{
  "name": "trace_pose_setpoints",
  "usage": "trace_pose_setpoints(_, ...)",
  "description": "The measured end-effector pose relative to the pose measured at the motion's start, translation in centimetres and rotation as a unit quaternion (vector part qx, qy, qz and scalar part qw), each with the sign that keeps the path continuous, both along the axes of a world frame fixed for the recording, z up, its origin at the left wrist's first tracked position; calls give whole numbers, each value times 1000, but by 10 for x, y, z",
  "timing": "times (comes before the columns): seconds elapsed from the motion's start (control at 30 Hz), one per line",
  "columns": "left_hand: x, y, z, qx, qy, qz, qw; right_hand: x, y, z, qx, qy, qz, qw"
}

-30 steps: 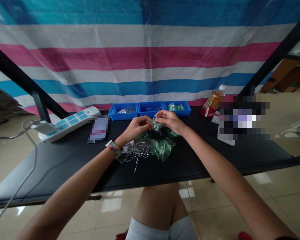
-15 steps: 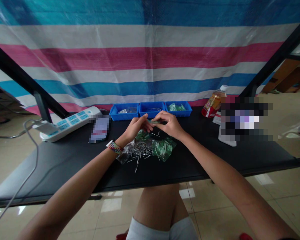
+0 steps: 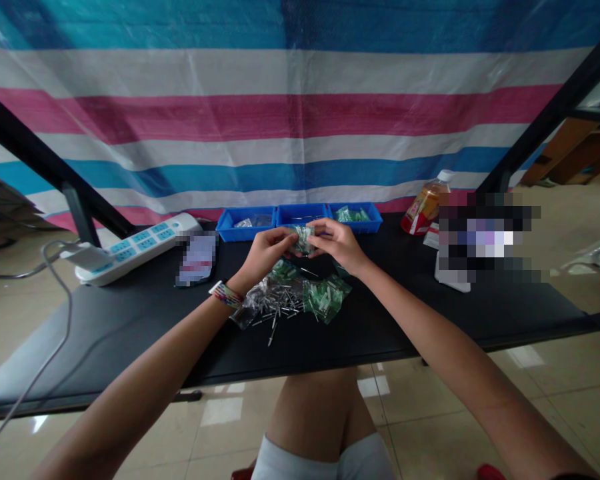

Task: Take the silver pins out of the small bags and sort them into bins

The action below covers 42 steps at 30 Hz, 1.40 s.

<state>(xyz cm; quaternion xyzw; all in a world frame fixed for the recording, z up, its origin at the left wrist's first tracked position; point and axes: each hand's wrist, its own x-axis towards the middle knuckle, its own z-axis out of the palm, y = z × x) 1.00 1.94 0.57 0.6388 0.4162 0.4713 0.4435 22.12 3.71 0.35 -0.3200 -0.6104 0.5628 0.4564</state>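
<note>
Between my left hand point(image 3: 273, 248) and my right hand point(image 3: 336, 241) is a small clear plastic bag point(image 3: 303, 239), its contents too small to make out. Both sets of fingers pinch its sides, just in front of the blue bins. Below the hands, a heap of thin metal pins point(image 3: 283, 300) lies on crumpled clear plastic. To its right rests a green plastic bag point(image 3: 326, 297) with pale green pieces on it. Another bit of green plastic point(image 3: 284, 269) shows behind the heap.
At the back stand a left blue bin point(image 3: 245, 233), a middle blue bin point(image 3: 303, 209) and a right blue bin point(image 3: 356, 225). A power strip point(image 3: 140, 247) and a phone point(image 3: 197, 259) are left; a drink bottle point(image 3: 425, 203) is right. A cable point(image 3: 70, 320) crosses the table's left end.
My hands have come to grip the small bag from both sides, and it now shows clearly between them. My left fingers have shifted from loosely extended to pinching.
</note>
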Motion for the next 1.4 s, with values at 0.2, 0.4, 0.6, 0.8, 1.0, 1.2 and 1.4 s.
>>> trace_pose_setpoints(0.2, 0, 0, -5, -1, 13, -5, 1000, 10, 15, -1, 69, -32, -104, 992)
trace_pose_setpoints(0.4, -3, 2, -11, 74, 114, -14, 991, 75, 42, 15, 265, -216, -394, 853)
trace_pose_setpoints(0.6, -2, 0, -13, 185, 292, -56, 937, 88, 46, 6, 295, -453, -299, 787)
trace_pose_setpoints(0.8, -2, -5, -15, 157, 359, -104, 914, 80, 35, 20, 270, -433, -207, 835)
trace_pose_setpoints(1.0, -1, -7, -17, 155, 377, -111, 907, 77, 36, 21, 129, -485, 56, 863)
trace_pose_setpoints(1.2, 10, -2, -23, 125, 305, -46, 943, 74, 38, 18, 107, -521, 82, 843)
trace_pose_setpoints(1.4, 14, 7, -11, 3, 23, 19, 1000, 70, 44, 11, 108, -408, 66, 904)
